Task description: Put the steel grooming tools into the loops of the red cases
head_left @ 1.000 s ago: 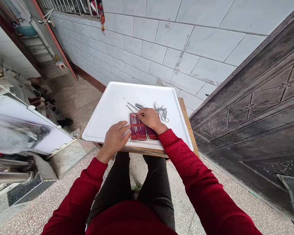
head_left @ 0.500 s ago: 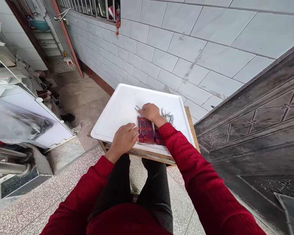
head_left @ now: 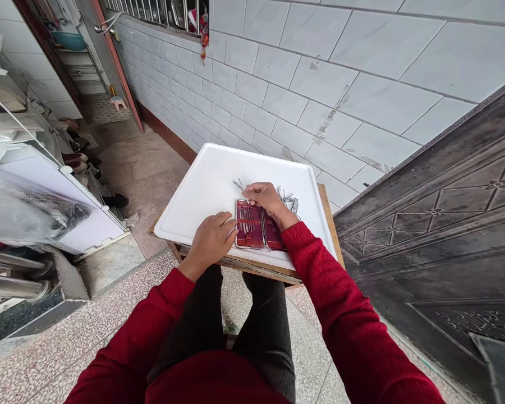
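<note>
A dark red manicure case (head_left: 256,238) lies unfolded on a white tabletop (head_left: 193,196). Slim metal tools (head_left: 246,216) sit in a row under a strap in its left half. My left hand (head_left: 212,238) is beside the case's left edge, fingers loosely extended and apart, fingertips at the rim. Above the case, my right hand (head_left: 265,197) pinches a slim metal tool (head_left: 247,198), mostly hidden by the fingers. Just beyond those fingers lies a small silver tool with two slender arms (head_left: 238,183). Nail clippers (head_left: 294,205) and other metal pieces lie right of my right hand.
The table has a wooden edge (head_left: 326,207) and stands near a tiled wall (head_left: 269,106). A dark patterned metal door (head_left: 425,224) is on the right. Shelves with shoes (head_left: 78,163) and a plastic-wrapped white panel (head_left: 67,196) are on the left.
My right hand has drawn back slightly toward the case from the silver two-armed tool, and now pinches a slim tool over the case's top edge. My left hand has barely moved.
</note>
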The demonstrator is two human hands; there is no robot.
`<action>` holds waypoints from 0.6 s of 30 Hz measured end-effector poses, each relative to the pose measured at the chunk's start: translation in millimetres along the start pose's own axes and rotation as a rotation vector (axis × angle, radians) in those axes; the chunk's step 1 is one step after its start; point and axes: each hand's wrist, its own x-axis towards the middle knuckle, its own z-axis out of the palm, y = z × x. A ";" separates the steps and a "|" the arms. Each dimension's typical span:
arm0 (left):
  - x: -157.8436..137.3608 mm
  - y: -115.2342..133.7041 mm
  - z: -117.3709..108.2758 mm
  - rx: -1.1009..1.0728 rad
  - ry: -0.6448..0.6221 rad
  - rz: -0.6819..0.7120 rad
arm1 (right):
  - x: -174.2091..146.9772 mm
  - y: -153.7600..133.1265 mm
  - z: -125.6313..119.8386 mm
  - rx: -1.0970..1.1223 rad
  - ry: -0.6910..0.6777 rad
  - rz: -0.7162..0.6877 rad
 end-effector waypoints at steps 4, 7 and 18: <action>1.4 -1.3 -0.2 -0.003 -0.003 0.004 | -14.2 -1.3 -10.7 0.103 -0.036 0.005; 2.6 -1.7 -0.3 -0.008 0.004 0.002 | -21.4 2.2 -19.3 0.154 -0.048 0.015; 5.5 -1.5 -0.6 0.006 0.020 0.011 | -25.9 15.9 -31.5 0.185 -0.044 -0.006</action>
